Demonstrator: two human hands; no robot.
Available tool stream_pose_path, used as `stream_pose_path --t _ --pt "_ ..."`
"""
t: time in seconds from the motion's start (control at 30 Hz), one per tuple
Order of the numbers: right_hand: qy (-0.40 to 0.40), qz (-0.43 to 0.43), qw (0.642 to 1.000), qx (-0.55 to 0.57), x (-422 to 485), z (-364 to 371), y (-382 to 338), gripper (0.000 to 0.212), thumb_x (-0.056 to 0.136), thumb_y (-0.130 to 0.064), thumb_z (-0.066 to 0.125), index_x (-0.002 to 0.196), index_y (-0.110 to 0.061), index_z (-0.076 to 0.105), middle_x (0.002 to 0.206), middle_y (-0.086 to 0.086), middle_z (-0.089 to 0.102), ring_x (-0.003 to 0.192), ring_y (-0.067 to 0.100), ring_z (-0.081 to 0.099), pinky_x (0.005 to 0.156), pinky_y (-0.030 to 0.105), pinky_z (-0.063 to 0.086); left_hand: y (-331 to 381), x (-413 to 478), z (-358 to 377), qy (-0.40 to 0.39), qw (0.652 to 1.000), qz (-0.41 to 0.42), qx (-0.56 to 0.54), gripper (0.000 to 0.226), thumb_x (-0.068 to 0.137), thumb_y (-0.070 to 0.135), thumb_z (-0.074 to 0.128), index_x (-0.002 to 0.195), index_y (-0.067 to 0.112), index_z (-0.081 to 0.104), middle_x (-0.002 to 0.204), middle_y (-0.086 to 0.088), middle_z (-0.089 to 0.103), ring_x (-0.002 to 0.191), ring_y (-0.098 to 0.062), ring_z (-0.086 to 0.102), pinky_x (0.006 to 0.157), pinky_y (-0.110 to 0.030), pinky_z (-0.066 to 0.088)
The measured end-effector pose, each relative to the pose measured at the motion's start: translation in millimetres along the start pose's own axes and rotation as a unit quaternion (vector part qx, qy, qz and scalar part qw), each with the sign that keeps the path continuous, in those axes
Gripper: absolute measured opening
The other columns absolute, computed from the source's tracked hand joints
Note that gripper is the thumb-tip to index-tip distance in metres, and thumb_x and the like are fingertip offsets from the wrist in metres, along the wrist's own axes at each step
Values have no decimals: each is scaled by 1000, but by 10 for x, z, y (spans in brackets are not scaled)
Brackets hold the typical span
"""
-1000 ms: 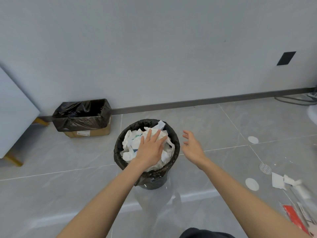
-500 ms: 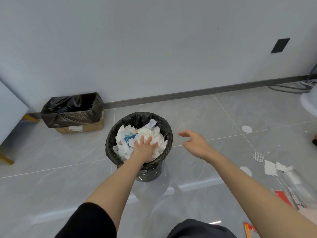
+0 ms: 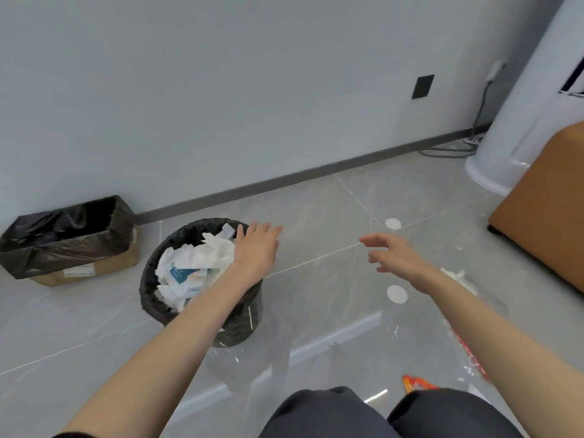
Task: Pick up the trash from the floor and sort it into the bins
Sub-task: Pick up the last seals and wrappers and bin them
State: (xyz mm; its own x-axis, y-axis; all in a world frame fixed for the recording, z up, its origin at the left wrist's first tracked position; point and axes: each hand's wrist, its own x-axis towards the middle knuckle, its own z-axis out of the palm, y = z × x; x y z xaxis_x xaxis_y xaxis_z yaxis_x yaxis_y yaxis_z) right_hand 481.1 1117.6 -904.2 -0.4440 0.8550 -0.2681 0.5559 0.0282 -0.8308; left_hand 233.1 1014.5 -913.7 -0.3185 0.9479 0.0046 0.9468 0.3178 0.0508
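Item 1. Round bin [image 3: 243, 324], black liner, standing on the grey tiled floor; every place below is given from it. It is filled to the rim with crumpled white paper [image 3: 196, 260] (one piece carries a blue print).

Item 2. Your left hand [image 3: 256, 251]: over the round bin's right rim, palm down, fingers straight and close together, holding nothing. Whether it touches the paper cannot be told.

Item 3. Your right hand [image 3: 398, 257]: well to the right of the round bin, above the floor, fingers spread and loosely bent, nothing in it.

Item 4. Box bin [image 3: 104, 267], cardboard with a black liner: left of the round bin, apart from it, against the wall.

Item 5. White tissue [image 3: 456, 275]: loose on the floor to the right of the round bin, just past your right wrist.

Item 6. Orange wrapper [image 3: 417, 383]: on the floor, right of the round bin and nearer to you, beside your knee.

Item 7. Red wrapper [image 3: 471, 352]: right of the round bin, blurred, partly hidden by your right forearm.

Item 8. White discs [image 3: 397, 294]: two, flat on the floor, right of the round bin.

Item 9. Brown cabinet [image 3: 543, 216]: far right of the round bin.
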Motion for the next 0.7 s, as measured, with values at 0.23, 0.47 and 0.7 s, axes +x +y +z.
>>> stream_pose_path --t 0.23,0.47,0.7 --pt "66 92 993 10 -336 -558 952 43 85 -1 46 123 -19 57 128 0 54 109 16 54 75 27 49 1027 249 308 -25 988 112 -105 44 100 24 37 144 23 35 144 -3 43 132 -27 38 105 -38 35" --pt "88 183 979 -4 -688 -643 1978 41 88 -3 48 124 -18 57 128 -2 55 110 17 53 72 27 50 1894 67 1125 -143 965 190 -110 45 100 25 37 145 25 33 145 -2 41 130 -26 40 100 -37 38" --pt "50 237 969 -48 -956 -382 2796 42 85 -3 56 125 -15 57 131 2 54 114 16 53 90 21 40 2303 -334 2030 -310 899 290 -106 49 97 23 43 144 23 31 147 -3 34 133 -25 34 104 -37 37"
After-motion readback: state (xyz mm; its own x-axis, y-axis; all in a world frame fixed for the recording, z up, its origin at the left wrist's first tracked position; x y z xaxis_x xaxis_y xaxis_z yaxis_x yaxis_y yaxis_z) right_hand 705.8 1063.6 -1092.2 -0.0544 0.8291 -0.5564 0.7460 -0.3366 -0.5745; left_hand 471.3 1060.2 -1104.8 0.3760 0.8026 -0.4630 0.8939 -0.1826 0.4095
